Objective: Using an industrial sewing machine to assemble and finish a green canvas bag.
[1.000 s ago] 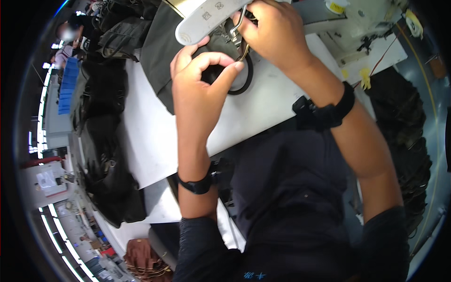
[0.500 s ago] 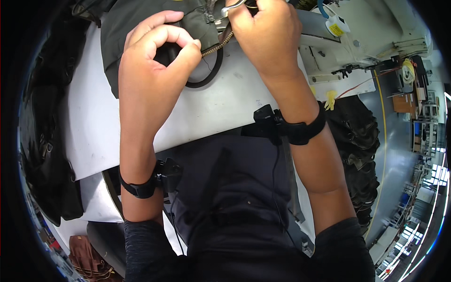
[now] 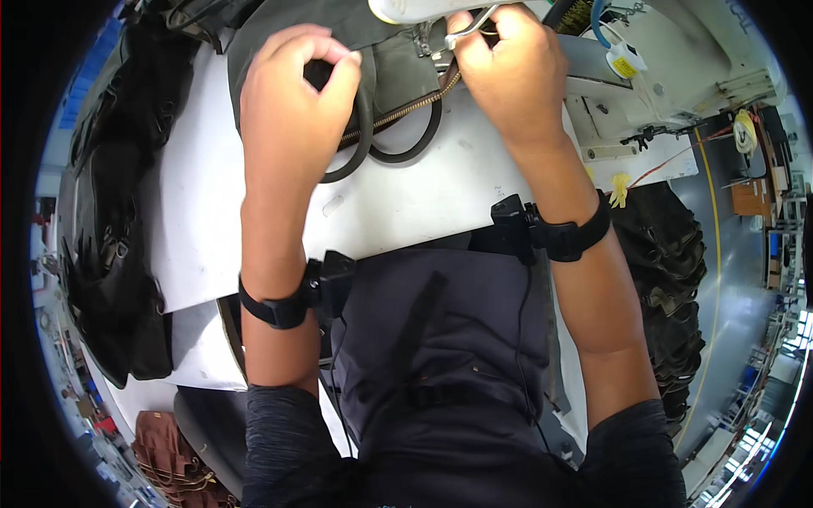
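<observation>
A: Where is the bag [image 3: 402, 76]?
B: Dark grey, lying at the far side of the white table [image 3: 406, 207], under and beside the machine arm [image 3: 423, 7]. Its brass-toothed zip [image 3: 412, 107] runs along the near edge; a looped handle [image 3: 415, 157] rests on the tabletop.

A: Left hand [image 3: 292, 106]?
B: Above the bag's left part, thumb and forefinger bent into a ring, tips close together. Whether they pinch anything, I cannot tell.

A: Right hand [image 3: 518, 76]?
B: At the bag's right end, against a bent metal lever [image 3: 471, 28], fingers curled. What they grip is hidden.

A: Condition of the surface?
B: Pale, with faint marks and one small oblong patch [image 3: 333, 205] near the left forearm.

A: And the room?
B: Dark bags [image 3: 127, 203] heaped along the table's left; another dark pile [image 3: 665, 262] at right, below some yellow ties [image 3: 621, 190]. Brown bag [image 3: 174, 453] lower left. Grey floor [image 3: 737, 279] with a yellow line [image 3: 716, 245]; shelving beyond, blurred.
</observation>
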Tool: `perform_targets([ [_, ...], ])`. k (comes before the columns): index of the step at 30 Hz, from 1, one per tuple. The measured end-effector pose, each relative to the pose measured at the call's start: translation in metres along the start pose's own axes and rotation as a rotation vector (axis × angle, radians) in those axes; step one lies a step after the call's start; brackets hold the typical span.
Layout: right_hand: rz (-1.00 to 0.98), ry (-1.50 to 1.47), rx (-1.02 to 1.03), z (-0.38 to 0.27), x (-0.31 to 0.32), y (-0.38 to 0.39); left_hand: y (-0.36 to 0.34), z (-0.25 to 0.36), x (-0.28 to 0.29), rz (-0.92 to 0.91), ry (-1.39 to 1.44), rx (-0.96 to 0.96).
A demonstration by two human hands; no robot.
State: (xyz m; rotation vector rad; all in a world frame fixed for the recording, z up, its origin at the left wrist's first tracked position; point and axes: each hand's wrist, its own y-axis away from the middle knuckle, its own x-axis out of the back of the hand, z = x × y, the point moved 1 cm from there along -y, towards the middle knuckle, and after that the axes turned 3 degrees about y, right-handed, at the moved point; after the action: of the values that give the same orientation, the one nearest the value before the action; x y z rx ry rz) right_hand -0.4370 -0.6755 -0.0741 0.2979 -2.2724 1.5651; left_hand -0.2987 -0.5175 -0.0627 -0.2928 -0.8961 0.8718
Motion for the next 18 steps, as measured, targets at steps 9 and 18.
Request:
perform_targets([
  [9,0.033,-0.039,-0.018,-0.003,0.001,-0.001,0.035,0.019,-0.028,0.011,-0.037,-0.483],
  [18,-0.206,0.101,0.018,-0.019,0.032,-0.007,0.032,0.009,-0.027,0.016,-0.155,-0.542],
])
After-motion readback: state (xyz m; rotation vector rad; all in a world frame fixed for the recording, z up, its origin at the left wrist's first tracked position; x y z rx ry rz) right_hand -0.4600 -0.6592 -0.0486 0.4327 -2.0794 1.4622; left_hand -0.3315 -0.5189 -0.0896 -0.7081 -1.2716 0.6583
